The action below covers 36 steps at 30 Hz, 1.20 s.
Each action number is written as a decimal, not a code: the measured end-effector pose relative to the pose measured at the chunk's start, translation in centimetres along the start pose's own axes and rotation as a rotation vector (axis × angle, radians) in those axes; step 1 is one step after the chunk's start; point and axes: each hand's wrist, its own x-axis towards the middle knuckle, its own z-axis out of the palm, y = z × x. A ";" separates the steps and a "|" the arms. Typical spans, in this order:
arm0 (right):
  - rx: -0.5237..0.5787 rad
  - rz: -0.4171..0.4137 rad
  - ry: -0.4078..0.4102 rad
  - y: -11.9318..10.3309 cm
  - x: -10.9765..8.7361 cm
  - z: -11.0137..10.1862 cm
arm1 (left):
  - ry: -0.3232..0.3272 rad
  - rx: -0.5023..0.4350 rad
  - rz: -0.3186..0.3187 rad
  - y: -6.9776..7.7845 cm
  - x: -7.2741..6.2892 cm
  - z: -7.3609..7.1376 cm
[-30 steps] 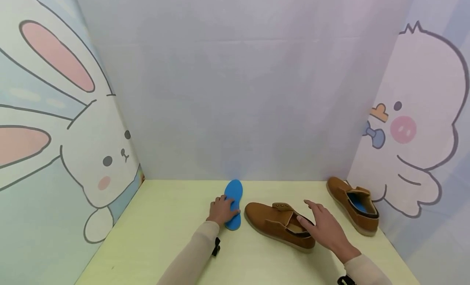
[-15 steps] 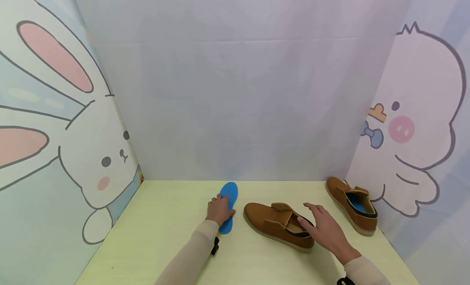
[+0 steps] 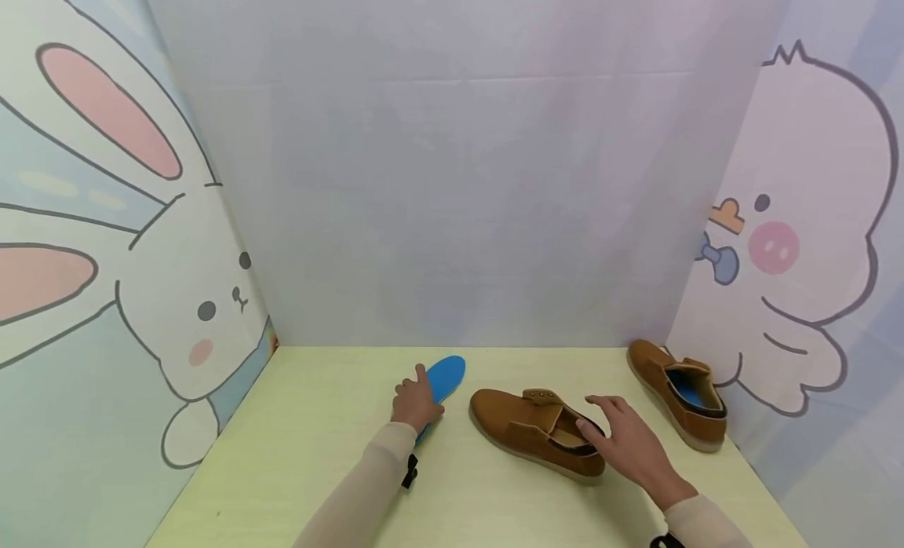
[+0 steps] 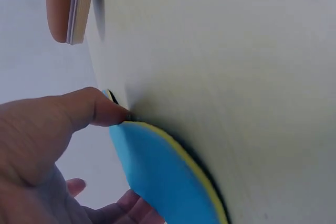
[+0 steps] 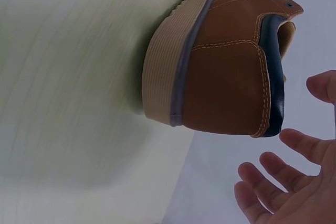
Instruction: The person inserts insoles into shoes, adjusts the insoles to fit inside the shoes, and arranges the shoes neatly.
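Observation:
My left hand [image 3: 415,403] holds a blue insole [image 3: 446,376] across its width, left of the middle of the table. In the left wrist view the thumb is at one yellow edge of the insole [image 4: 163,166] and fingertips meet the opposite edge. A brown shoe [image 3: 512,422] lies to the right, toe pointing left, its tongue folded out and a tan lining showing inside. Over its heel end hovers my right hand [image 3: 628,447], fingers spread and holding nothing. In the right wrist view the fingertips hang just off the dark collar of the shoe [image 5: 226,82].
A second brown shoe [image 3: 650,369] stands at the back right, against the side wall, with a blue insole [image 3: 687,391] inside. Walls with a cartoon rabbit [image 3: 176,297] and a duck [image 3: 826,179] flank the pale table [image 3: 297,446]; a grey wall [image 3: 452,179] closes the back.
The insole has shifted slightly left, then turned so its far end points right; its near end now lies under my left hand. My right hand and both shoes have stayed almost still.

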 end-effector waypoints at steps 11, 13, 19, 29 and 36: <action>-0.011 0.029 -0.005 0.9 -0.7 0.2 | -0.001 -0.144 0.028 -0.1 -0.3 0.2; -0.008 0.035 -0.004 1.0 -0.8 0.1 | 0.010 -0.152 0.048 -0.1 -0.1 0.3; -0.011 0.047 0.005 1.2 -0.9 0.0 | 0.023 -0.172 0.145 0.6 1.3 0.5; -0.007 0.053 0.021 1.8 -0.8 0.1 | -0.077 -0.134 0.244 1.4 2.8 1.4; -0.013 0.067 0.022 2.1 -1.3 -0.3 | -0.057 -0.095 0.318 1.5 2.2 1.9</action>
